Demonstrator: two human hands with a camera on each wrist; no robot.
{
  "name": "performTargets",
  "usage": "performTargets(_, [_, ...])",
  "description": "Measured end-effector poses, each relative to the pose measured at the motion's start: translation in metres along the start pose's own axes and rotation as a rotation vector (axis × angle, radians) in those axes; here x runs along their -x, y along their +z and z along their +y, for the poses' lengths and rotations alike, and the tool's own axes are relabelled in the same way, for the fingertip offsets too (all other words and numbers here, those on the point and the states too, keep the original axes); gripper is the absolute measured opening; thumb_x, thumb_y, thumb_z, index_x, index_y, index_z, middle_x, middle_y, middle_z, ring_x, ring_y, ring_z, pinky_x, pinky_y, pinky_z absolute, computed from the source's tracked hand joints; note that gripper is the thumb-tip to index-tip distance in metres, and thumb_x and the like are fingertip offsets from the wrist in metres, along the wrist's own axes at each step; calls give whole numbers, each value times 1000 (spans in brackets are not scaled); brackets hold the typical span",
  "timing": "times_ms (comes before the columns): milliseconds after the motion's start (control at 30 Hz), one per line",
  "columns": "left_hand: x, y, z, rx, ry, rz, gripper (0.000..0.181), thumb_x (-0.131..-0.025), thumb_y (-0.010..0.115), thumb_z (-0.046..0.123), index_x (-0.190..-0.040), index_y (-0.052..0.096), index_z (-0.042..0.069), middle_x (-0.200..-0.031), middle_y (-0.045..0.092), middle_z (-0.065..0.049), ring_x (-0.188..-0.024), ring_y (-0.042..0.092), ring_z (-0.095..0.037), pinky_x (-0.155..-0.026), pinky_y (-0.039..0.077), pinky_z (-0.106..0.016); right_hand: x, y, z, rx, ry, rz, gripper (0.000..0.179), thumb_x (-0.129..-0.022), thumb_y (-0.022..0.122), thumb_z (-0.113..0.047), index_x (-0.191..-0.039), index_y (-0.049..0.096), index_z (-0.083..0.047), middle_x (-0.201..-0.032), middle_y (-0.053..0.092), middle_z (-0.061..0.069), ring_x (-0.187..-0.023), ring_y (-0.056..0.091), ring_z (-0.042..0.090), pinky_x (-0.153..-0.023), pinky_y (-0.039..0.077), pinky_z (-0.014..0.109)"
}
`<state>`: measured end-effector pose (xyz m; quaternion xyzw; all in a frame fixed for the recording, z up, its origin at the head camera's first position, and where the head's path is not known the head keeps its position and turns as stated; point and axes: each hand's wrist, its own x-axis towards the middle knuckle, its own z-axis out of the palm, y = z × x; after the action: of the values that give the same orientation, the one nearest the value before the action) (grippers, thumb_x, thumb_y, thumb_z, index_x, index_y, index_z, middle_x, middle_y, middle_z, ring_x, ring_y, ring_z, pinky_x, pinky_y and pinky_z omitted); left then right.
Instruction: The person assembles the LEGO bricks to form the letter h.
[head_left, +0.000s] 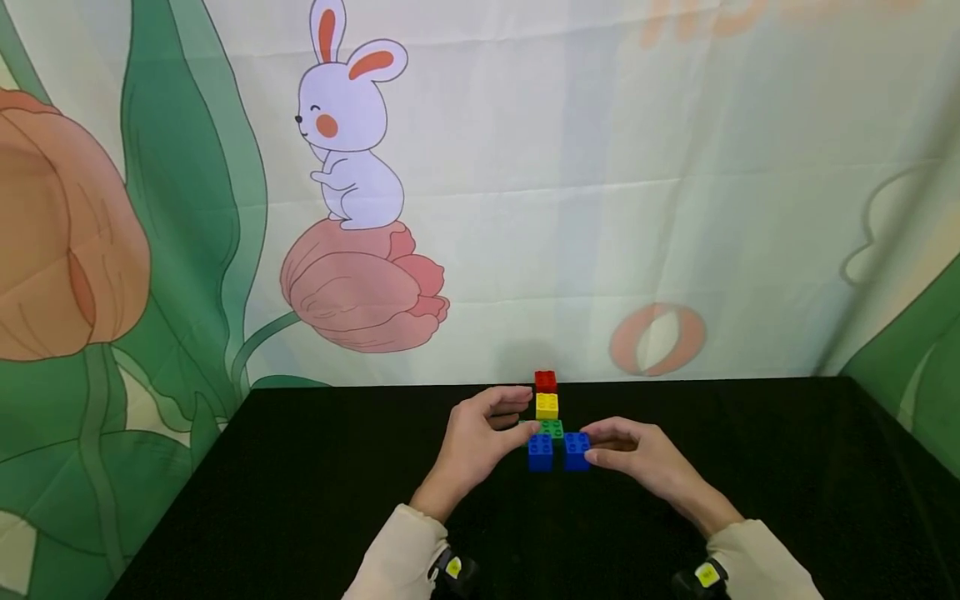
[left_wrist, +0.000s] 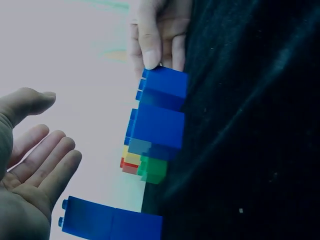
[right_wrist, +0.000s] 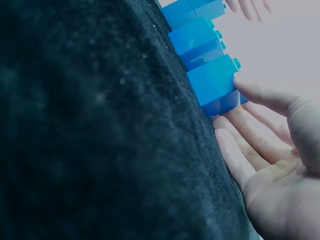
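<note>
On the black tabletop, my right hand [head_left: 637,454] has its thumb at the right edge of a blue brick [head_left: 577,451], its fingers fairly straight along that side. A second blue brick [head_left: 540,452] stands just left of it, across a narrow gap. My left hand [head_left: 476,442] is spread beside the bricks; the left wrist view shows its fingers [left_wrist: 60,160] holding nothing. A blue piece [left_wrist: 112,219], seen near that hand there, is hidden from the head view. Behind the blue bricks are a green brick [head_left: 552,428], a yellow brick [head_left: 547,406] and a red brick [head_left: 545,382].
A light cloth backdrop [head_left: 525,183] printed with a rabbit and flowers hangs behind the table. The black cloth [head_left: 300,500] covers the tabletop and ends at the backdrop, near the red brick. Both wrists carry dark straps with cameras.
</note>
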<state>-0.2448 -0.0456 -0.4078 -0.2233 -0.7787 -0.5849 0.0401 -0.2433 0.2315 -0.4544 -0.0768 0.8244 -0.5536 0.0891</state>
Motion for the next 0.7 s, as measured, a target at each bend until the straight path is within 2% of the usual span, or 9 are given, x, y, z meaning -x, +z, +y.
performTargets(67, [1, 2, -2, 3, -10, -14, 41, -96, 81, 11, -134, 70, 5, -133, 71, -10, -121, 68, -24, -104, 55, -37, 0, -1, 0, -8, -6, -5, 48, -95, 80, -30, -136, 66, -8, -126, 70, 9, -114, 68, 26, -97, 58, 47])
performTargets(300, [3, 9, -10, 5, -54, -67, 40, -97, 79, 9, -134, 68, 1, -134, 69, -18, -124, 66, -37, -104, 55, -42, 0, -2, 0, -1, -2, -6, 49, -95, 80, -30, -137, 66, -8, -127, 70, 9, -115, 67, 26, -97, 58, 47])
performTargets(467, [2, 13, -18, -40, -91, -95, 42, -97, 79, 8, -136, 67, 1, -136, 68, -16, -124, 67, -32, -104, 55, -39, 0, -3, 2, -7, 1, -13, 50, -96, 79, -30, -138, 64, -7, -128, 69, 9, -115, 67, 26, -97, 57, 47])
performTargets(700, [2, 14, -28, -75, -162, -112, 41, -96, 81, 13, -135, 68, 7, -134, 70, -11, -123, 68, -27, -105, 55, -43, 0, -2, 1, -2, -6, -18, 49, -96, 79, -30, -137, 65, -7, -127, 70, 9, -115, 67, 26, -97, 57, 47])
